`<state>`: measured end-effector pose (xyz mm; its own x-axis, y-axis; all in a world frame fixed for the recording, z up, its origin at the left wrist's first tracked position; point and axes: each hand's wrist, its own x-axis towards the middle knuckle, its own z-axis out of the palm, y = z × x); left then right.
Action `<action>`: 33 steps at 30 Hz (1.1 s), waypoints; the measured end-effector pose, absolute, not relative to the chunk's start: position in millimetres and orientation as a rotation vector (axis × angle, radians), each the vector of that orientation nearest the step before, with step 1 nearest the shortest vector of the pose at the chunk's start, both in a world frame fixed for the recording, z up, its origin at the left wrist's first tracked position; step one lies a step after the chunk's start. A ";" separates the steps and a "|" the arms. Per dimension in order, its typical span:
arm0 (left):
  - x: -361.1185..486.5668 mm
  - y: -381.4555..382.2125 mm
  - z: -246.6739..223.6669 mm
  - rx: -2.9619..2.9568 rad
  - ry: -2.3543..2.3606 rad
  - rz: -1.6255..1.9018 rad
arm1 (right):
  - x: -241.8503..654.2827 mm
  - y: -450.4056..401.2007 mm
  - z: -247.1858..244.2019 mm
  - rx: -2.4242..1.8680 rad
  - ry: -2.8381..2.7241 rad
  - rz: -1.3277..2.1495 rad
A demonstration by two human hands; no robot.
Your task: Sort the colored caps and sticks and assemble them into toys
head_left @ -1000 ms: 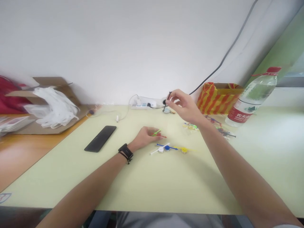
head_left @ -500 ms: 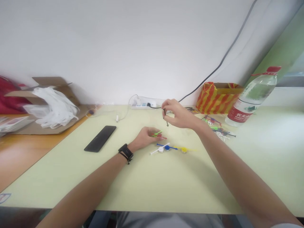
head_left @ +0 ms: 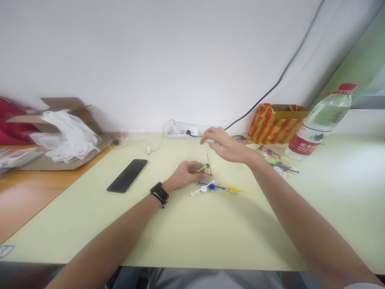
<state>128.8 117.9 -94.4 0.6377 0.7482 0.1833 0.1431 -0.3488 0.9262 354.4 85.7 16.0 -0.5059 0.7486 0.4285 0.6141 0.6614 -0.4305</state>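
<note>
My left hand (head_left: pixel 188 171) rests low over the table, its fingers closed on a green arrow spinner (head_left: pixel 201 168) and a red arrow spinner (head_left: pixel 208 174); most of both is hidden by the fingers. A black arrow spinner (head_left: pixel 208 163) stands steeply tilted at those fingertips; whether it touches them or is in the air I cannot tell. Above it hovers my right hand (head_left: pixel 221 143), empty, thumb and fingers apart. Just in front of my left hand lie white (head_left: pixel 203 188), blue (head_left: pixel 212 187) and yellow (head_left: pixel 233 189) arrow spinners, each on a small clear round base.
A heap of mixed spinners (head_left: pixel 279 166) lies to the right, near a water bottle (head_left: pixel 319 124) and a striped bag (head_left: pixel 273 124). A black phone (head_left: pixel 127 176) is left. A power strip (head_left: pixel 180 133) sits by the wall, a carton with white straps (head_left: pixel 66 136) far left.
My right hand has let go of the black arrow spinner and its fingers have spread. The spinner has dropped to beside my left fingertips. My left hand has stayed put.
</note>
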 end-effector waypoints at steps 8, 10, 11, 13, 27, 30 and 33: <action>129.2 119.2 -91.1 1.719 0.700 0.963 | 363.3 96.0 13.3 -0.999 -1.972 0.141; 129.8 120.4 -93.5 1.704 0.670 0.894 | 366.0 98.2 14.2 -1.039 -1.931 0.167; 130.0 120.9 -94.6 1.696 0.674 0.901 | 366.9 97.9 15.6 -1.065 -1.932 0.174; 129.8 121.5 -96.1 1.654 0.714 1.002 | 367.4 94.8 20.0 -1.114 -1.983 0.191; 118.8 137.0 -101.3 1.860 0.724 0.788 | 312.3 81.0 -18.9 -1.110 -2.900 0.929; 118.7 139.0 -104.9 1.819 0.758 0.834 | 306.8 76.8 -21.3 -1.170 -2.924 0.955; 120.0 139.2 -107.8 1.790 0.776 0.834 | 307.8 76.7 -22.1 -1.213 -2.913 0.927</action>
<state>120.0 139.2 -107.8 0.5609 0.8050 0.1934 0.1354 -0.3196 0.9378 307.8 76.7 -22.1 -0.7187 0.6084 -0.3367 0.6911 0.5716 -0.4422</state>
